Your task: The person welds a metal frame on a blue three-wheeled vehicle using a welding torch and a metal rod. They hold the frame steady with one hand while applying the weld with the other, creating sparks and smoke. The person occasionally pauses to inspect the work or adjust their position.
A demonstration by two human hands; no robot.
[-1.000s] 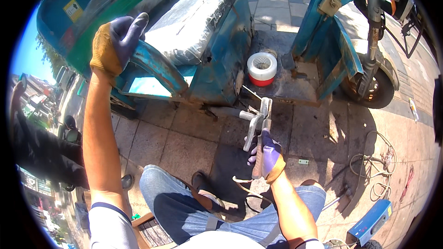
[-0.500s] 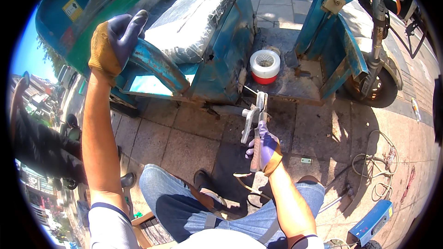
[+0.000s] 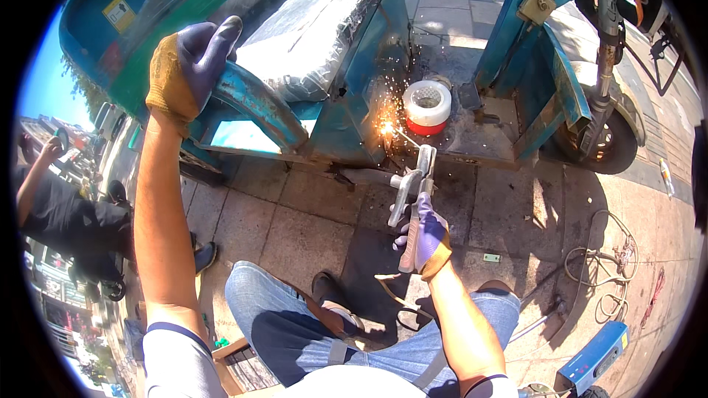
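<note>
My left hand [image 3: 190,70], in a yellow and purple glove, is closed round the upper end of a rusty teal armrest [image 3: 262,107] beside the seat of a teal three-wheeled vehicle. Gloved the same way, my right hand [image 3: 428,232] grips a welding electrode holder [image 3: 414,184] by its handle. A thin welding rod [image 3: 407,137] sticks out from its jaws. Where the rod's tip meets the lower corner of the seat box [image 3: 354,114], a bright orange glow [image 3: 387,129] throws sparks upward. Close to the sparks, rolls of tape [image 3: 428,103], clear above red, sit stacked on the vehicle's footboard.
A plastic-covered seat cushion [image 3: 313,26] tops the seat box. To the right are the front wheel [image 3: 608,140], a coiled cable [image 3: 601,258] and a blue welding machine [image 3: 594,357] on the paving. A small metal plate [image 3: 492,257] lies nearby. Another person [image 3: 70,210] is at the far left.
Glow and sparks have appeared at the rod's tip, where none showed before. Both my hands keep their grips almost in place. The person at the left has shifted.
</note>
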